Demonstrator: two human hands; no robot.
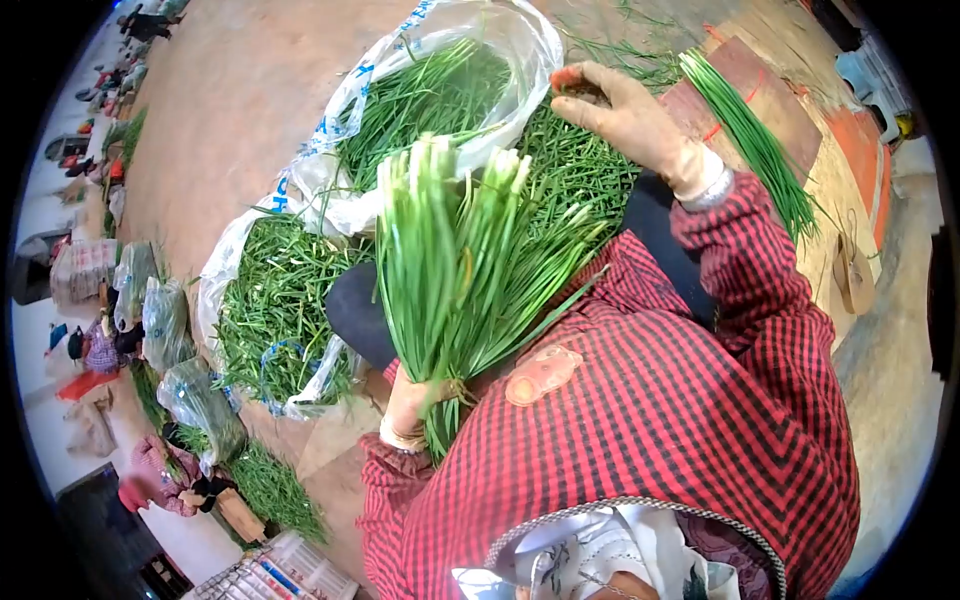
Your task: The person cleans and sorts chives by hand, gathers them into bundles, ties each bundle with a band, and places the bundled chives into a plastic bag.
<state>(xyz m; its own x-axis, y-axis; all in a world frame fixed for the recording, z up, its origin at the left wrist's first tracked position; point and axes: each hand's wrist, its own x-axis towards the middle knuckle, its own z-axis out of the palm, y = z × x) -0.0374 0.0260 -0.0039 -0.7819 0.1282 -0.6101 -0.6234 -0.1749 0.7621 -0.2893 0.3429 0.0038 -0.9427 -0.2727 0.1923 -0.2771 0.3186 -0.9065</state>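
Note:
My left hand (408, 408), in a thin pale glove, is wrapped round the lower part of a large bunch of garlic chives (440, 270). Its white stem ends point up and away from me, and the green leaves fan out to the right. My right hand (625, 115) is raised to the right of the bunch, with thumb and fingers curved apart and nothing visible between them. Red covers one of its fingertips. Below that hand lies a heap of loose green leaves (570, 170). Behind the bunch, a clear plastic bag (545, 50) holds more greens.
Another open plastic bag (215, 275) of cut leaves stands at the left. A tidy bundle of chives (750, 140) lies on a board (805, 125) to the right. Farther left are filled bags (165, 325), a crate (290, 570) and another person (160, 475).

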